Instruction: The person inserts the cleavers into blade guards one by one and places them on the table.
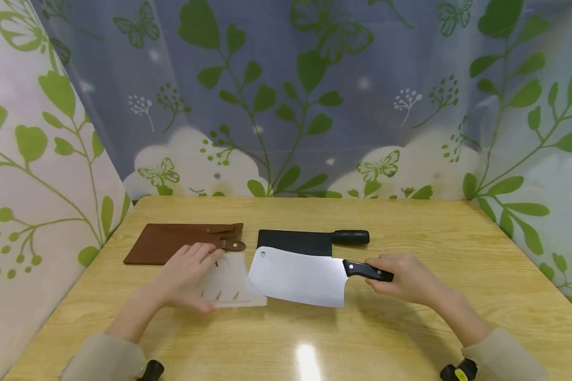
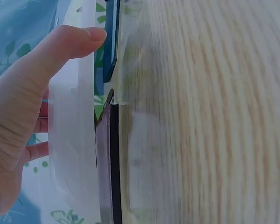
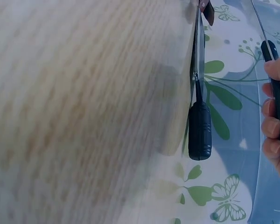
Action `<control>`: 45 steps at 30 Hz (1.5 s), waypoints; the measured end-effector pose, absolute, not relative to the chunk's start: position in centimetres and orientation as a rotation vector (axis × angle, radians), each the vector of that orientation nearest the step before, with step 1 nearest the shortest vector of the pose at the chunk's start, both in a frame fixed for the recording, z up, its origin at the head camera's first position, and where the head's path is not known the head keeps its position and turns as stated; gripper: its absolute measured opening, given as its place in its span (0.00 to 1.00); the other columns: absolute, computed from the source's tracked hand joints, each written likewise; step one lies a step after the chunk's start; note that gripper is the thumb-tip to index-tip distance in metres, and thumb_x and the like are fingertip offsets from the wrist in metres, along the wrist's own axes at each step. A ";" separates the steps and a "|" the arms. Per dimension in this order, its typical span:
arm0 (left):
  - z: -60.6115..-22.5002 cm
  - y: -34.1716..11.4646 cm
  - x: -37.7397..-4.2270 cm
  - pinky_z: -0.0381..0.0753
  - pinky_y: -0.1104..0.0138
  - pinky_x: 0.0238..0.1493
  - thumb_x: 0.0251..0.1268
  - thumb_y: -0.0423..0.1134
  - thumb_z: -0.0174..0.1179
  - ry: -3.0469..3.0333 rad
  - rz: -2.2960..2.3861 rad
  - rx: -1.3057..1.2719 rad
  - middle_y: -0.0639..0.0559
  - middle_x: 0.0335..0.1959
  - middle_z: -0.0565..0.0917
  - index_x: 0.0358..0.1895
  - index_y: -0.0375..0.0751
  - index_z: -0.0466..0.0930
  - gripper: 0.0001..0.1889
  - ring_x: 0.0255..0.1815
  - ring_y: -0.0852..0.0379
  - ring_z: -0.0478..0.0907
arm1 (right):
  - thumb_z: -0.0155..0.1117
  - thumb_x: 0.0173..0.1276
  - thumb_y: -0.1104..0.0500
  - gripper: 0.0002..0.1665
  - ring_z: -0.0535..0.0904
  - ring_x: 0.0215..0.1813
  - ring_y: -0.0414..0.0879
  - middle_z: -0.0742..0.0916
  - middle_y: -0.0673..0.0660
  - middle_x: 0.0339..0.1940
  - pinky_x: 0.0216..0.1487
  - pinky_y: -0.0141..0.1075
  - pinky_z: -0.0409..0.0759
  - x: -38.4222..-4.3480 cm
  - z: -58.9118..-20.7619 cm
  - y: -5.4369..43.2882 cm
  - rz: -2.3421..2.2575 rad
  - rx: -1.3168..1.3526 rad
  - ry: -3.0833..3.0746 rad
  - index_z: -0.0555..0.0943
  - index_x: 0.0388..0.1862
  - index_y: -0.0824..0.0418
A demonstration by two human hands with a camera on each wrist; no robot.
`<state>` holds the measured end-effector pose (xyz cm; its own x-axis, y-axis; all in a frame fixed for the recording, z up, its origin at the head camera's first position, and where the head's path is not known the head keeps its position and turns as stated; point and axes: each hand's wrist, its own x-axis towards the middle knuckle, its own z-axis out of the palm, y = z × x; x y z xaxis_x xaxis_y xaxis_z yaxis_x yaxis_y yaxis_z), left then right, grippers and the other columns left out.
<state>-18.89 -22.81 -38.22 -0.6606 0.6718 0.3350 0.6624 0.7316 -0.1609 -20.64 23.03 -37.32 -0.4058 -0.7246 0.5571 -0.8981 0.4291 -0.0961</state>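
My right hand grips the black riveted handle of a cleaver, whose wide silver blade points left above the table. In the right wrist view, the fingers of that hand wrap the handle. My left hand holds a translucent white plastic blade sheath with slits in it, thumb at the near edge and fingers over the far side. The blade's front end overlaps the sheath's right edge; whether it is inside the sheath I cannot tell.
Behind the cleaver lies a second cleaver with a black blade and ribbed black handle. A brown leather sheath with a snap strap lies at the left, partly behind my left hand. Patterned curtains enclose the wooden table.
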 end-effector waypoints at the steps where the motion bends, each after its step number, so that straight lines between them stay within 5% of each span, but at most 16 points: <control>1: -38.2 -22.8 -18.9 0.69 0.53 0.45 0.18 0.69 0.67 -2.567 0.026 -1.035 0.42 0.50 0.72 0.57 0.33 0.70 0.56 0.49 0.47 0.69 | 0.57 0.67 0.48 0.15 0.62 0.21 0.29 0.77 0.42 0.23 0.20 0.19 0.61 -20.7 -37.3 23.1 0.544 1.378 -2.252 0.81 0.36 0.58; 20: -37.7 -21.2 -18.3 0.68 0.54 0.50 0.18 0.68 0.67 -2.499 0.047 -1.203 0.42 0.51 0.73 0.57 0.31 0.69 0.56 0.52 0.47 0.68 | 0.57 0.66 0.47 0.20 0.65 0.22 0.28 0.80 0.46 0.25 0.20 0.19 0.63 -20.0 -37.4 24.5 0.604 1.442 -2.161 0.83 0.37 0.63; 45: -36.7 -21.0 -17.0 0.67 0.56 0.49 0.17 0.70 0.67 -2.456 0.029 -1.240 0.44 0.50 0.75 0.55 0.32 0.72 0.56 0.51 0.49 0.70 | 0.60 0.65 0.49 0.14 0.66 0.22 0.29 0.79 0.45 0.25 0.21 0.19 0.63 -21.0 -36.8 24.2 0.674 1.563 -2.103 0.82 0.36 0.59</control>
